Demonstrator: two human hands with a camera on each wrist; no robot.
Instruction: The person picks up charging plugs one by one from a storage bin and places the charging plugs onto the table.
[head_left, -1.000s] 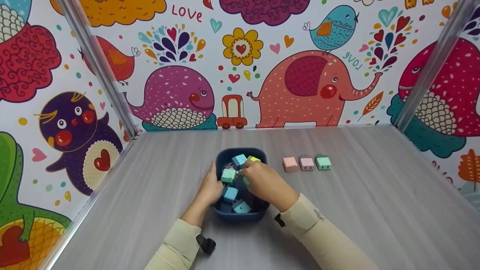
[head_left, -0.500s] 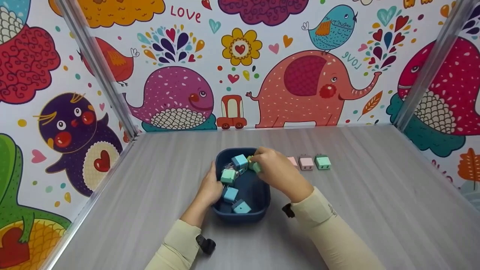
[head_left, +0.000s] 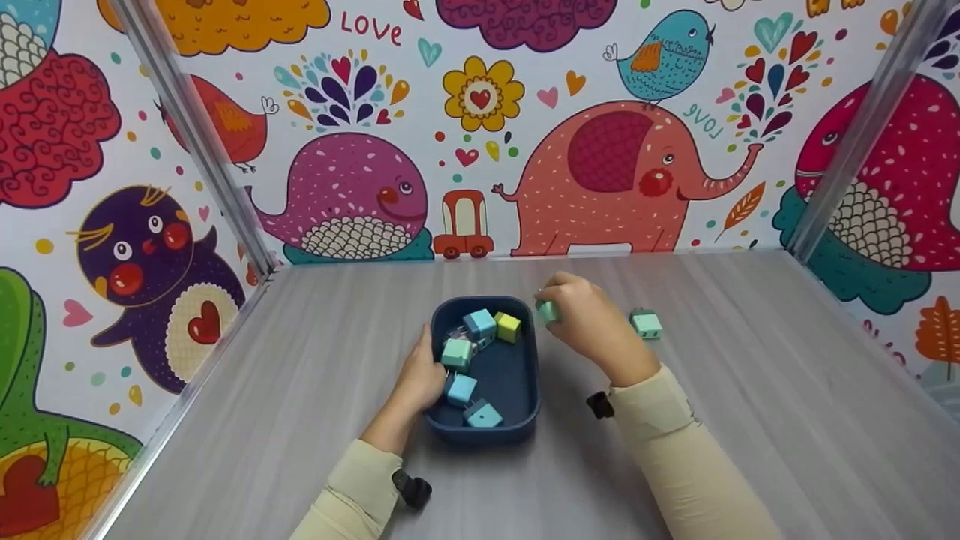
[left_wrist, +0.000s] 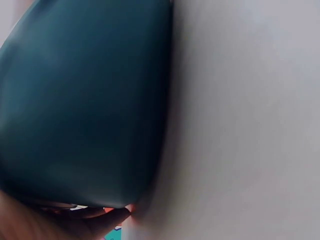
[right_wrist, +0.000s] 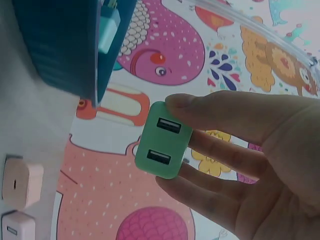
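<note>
A dark blue bin stands on the table, holding several chargers with metal prongs: light blue, mint green and yellow ones. My left hand rests against the bin's left wall, its fingers stretched along the outside; the left wrist view shows fingers at the wall's far end. Just right of the bin, my right hand pinches a green USB charger between thumb and fingers, above the table. Two USB ports face the right wrist camera.
A mint green charger lies on the table right of my right hand. Two pink chargers also lie there, hidden behind the hand in the head view. Cartoon-printed panels wall the table at the back and sides.
My right hand has lifted the green charger out of the bin and carried it right, past the rim, uncovering the yellow charger and covering the pink ones. My left hand has stayed put.
</note>
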